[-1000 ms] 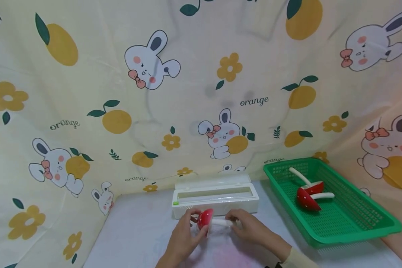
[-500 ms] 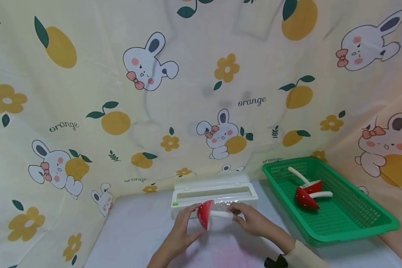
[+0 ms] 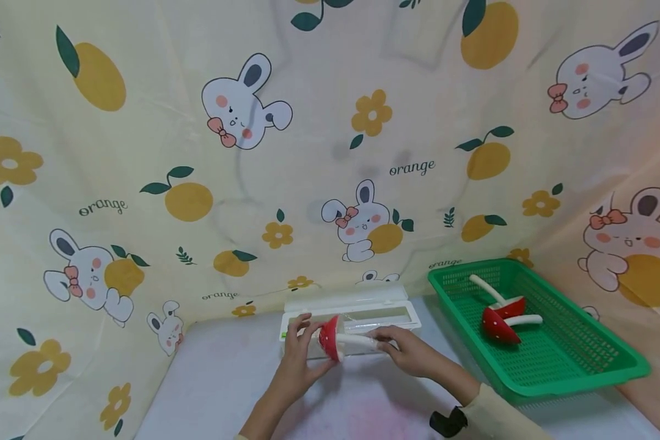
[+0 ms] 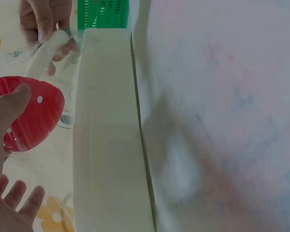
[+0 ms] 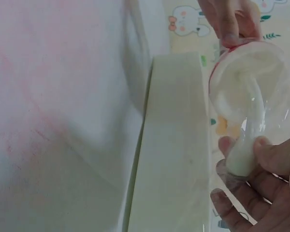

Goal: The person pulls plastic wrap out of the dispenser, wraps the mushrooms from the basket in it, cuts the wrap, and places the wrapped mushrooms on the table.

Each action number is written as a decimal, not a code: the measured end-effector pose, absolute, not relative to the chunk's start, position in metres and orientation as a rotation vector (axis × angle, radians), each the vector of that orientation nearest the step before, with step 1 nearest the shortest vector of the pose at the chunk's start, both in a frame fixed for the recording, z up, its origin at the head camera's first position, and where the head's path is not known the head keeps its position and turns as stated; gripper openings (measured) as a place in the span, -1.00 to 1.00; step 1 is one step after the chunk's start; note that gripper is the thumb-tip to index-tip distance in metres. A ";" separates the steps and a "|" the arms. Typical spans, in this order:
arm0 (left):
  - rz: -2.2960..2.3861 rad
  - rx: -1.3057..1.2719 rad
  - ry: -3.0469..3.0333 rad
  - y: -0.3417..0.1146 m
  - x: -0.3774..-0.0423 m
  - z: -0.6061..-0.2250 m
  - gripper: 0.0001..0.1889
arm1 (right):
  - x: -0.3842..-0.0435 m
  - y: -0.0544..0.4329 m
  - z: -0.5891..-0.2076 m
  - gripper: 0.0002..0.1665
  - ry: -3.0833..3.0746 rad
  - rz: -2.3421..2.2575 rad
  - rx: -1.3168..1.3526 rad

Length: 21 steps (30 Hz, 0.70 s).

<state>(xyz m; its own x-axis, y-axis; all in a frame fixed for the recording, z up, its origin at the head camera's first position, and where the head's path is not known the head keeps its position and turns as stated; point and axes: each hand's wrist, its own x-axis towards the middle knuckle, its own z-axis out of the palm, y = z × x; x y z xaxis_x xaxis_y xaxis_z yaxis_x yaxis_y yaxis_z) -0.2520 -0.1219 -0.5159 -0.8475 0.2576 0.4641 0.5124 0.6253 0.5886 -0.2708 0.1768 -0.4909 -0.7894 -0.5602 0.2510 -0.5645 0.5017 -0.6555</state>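
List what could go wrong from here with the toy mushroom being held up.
The toy mushroom hangs between the left hand at its cap and the right hand at its stem end; if either slips, it could drop.
The clear film looks loose and wrinkled around the stem, so it might unwrap or tear.
The white dispenser box is close by with its lid raised; a hand could bump it.

a small screened-off tabletop booth is showing: rabbit-and-orange printed cloth (image 3: 308,153) is hanging behind and beside a pale surface (image 3: 214,379), where a white cling-film dispenser (image 3: 357,308) and green plastic basket (image 3: 572,386) are standing. the cloth is hiding the wider room.
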 end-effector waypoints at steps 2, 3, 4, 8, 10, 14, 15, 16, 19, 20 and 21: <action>-1.077 -0.613 -2.522 -0.123 -0.254 -0.516 -0.12 | -0.271 0.175 -0.490 -0.64 -2.724 1.195 0.995; -1.088 -0.624 -2.520 -0.124 -0.254 -0.515 -0.12 | -0.271 0.175 -0.490 -0.61 -2.721 1.200 0.989; -1.101 -0.632 -2.517 -0.124 -0.255 -0.515 -0.11 | -0.271 0.174 -0.490 -0.57 -2.714 1.204 0.984; -1.183 -0.617 -2.529 -0.124 -0.256 -0.514 -0.11 | -0.272 0.171 -0.490 -0.40 -2.666 1.234 0.963; -1.225 -0.577 -2.532 -0.122 -0.257 -0.512 -0.13 | -0.273 0.171 -0.491 -0.41 -2.620 1.224 0.966; -1.287 -0.474 -2.550 -0.118 -0.260 -0.509 -0.15 | -0.274 0.169 -0.493 -0.63 -2.531 1.228 0.996; -1.298 -0.451 -2.551 -0.117 -0.261 -0.508 -0.15 | -0.275 0.169 -0.493 -0.68 -2.517 1.234 1.002; -1.306 -0.431 -2.549 -0.115 -0.261 -0.507 -0.13 | -0.275 0.168 -0.494 -0.71 -2.512 1.241 1.001; -1.340 -0.354 -2.541 -0.111 -0.262 -0.507 -0.09 | -0.275 0.167 -0.493 -0.60 -2.540 1.225 0.948; -1.352 -0.331 -2.535 -0.110 -0.263 -0.507 -0.10 | -0.275 0.166 -0.492 -0.54 -2.563 1.205 0.916; -1.362 -0.312 -2.530 -0.109 -0.264 -0.506 -0.10 | -0.275 0.165 -0.491 -0.47 -2.583 1.177 0.885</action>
<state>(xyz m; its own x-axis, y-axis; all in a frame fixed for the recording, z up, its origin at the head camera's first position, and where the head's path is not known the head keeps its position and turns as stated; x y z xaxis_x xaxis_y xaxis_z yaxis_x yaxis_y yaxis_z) -0.2636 -0.1088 -0.5062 -0.9457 0.0689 0.3176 0.3030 0.5400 0.7852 -0.2748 0.1646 -0.4906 -0.8101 -0.4471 0.3792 -0.5796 0.5130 -0.6332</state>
